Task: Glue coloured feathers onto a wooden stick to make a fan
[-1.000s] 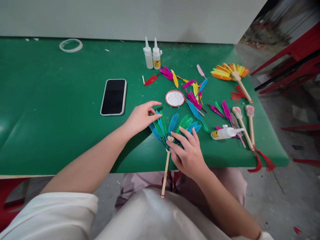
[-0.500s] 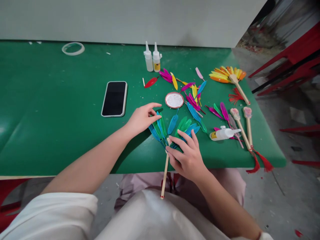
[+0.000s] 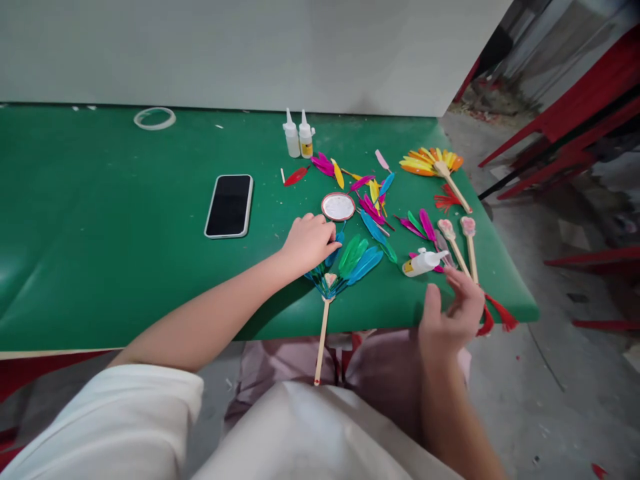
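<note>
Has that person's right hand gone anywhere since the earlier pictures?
Yes. Judged against the green table, the right hand has moved right, off the feather fan to near the lying bottle.

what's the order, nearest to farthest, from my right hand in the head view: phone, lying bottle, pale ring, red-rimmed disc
1. Lying bottle, just beyond the right hand
2. Red-rimmed disc, farther left
3. Phone, left of the disc
4. Pale ring, far left, toward the back
</note>
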`<state>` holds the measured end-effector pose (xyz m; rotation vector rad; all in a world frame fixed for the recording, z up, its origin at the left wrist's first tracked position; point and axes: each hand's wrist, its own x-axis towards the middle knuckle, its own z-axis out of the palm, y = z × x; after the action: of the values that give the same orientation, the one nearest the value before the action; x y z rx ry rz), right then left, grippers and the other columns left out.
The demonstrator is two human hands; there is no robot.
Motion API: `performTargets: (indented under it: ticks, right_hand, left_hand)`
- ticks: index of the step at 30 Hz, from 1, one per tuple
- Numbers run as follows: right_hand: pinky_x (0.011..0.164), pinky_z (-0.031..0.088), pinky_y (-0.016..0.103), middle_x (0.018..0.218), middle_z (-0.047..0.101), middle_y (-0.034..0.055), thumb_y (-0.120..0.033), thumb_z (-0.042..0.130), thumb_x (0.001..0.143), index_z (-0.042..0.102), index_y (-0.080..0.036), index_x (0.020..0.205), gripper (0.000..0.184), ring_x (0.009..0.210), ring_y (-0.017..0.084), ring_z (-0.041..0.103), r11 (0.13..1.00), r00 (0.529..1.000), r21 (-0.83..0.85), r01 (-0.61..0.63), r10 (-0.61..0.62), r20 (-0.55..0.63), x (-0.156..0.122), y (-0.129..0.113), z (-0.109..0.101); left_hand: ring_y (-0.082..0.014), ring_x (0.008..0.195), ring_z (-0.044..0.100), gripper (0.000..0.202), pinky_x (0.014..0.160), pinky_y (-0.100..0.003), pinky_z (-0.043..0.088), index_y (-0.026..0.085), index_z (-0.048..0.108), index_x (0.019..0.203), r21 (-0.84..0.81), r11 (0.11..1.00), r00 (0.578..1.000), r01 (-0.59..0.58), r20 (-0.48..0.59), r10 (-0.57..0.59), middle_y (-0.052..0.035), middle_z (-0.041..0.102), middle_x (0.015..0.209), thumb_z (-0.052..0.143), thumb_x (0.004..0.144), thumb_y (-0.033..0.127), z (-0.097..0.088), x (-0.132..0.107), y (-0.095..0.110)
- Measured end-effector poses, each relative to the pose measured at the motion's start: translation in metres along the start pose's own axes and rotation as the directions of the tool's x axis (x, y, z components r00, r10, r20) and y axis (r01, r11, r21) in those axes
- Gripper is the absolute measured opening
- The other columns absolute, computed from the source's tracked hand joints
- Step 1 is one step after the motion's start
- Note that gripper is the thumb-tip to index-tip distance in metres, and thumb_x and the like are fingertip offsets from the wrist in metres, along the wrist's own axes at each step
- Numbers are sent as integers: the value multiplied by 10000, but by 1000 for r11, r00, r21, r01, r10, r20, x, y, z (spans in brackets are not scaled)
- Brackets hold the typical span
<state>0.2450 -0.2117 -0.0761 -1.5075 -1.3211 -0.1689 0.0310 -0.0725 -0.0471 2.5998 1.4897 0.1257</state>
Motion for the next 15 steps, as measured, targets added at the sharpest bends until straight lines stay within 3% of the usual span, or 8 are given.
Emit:
performTargets:
  ticks: [2,5,7,11,15]
  right_hand:
    - [898,464,478,1159,561,133,-317,656,757,473,-173,1251,546,1088,270,545,987,986,-43,-155,157,58,6,15,0]
    - [950,412,499,1169,562,148,-424,677,725,441,-143,1288,672,1119,280,519,973,952,-87,-215,228,204,13,27,7]
    - [944,403,497,1141,575,146,-455,670,721,488,-140,1236,630,1109,282,511,972,938,-133,-195,225,265,17,29,14]
    - [873,423,464,905,620,103,-457,625,757,619,-156,920,342,964,263,537,974,936,-197,-111,170,309,21,29,22]
    - [849,433,425,910,623,95,-456,593,784,627,-161,905,321,941,242,549,971,936,-163,-174,214,278,20,27,19]
  left_hand:
    - [-262,872,519,196,671,-330,334,181,627,774,-54,998,999,13,36,-11,-73,612,844,574,823,363,2,4,2]
    - [-259,873,525,185,671,-332,336,171,618,781,-62,998,1000,-6,12,6,-76,625,839,555,837,335,5,8,5]
    - [-255,868,533,183,676,-333,340,162,609,796,-49,998,999,-29,-21,28,-78,630,824,544,845,326,6,10,8]
    - [-235,800,566,181,665,-328,348,147,595,829,-62,998,998,-18,-63,14,-81,637,760,500,869,295,4,12,12]
    - [-171,684,589,130,625,-286,364,169,571,814,-369,928,996,48,-53,-72,-39,652,726,529,844,288,-1,9,12]
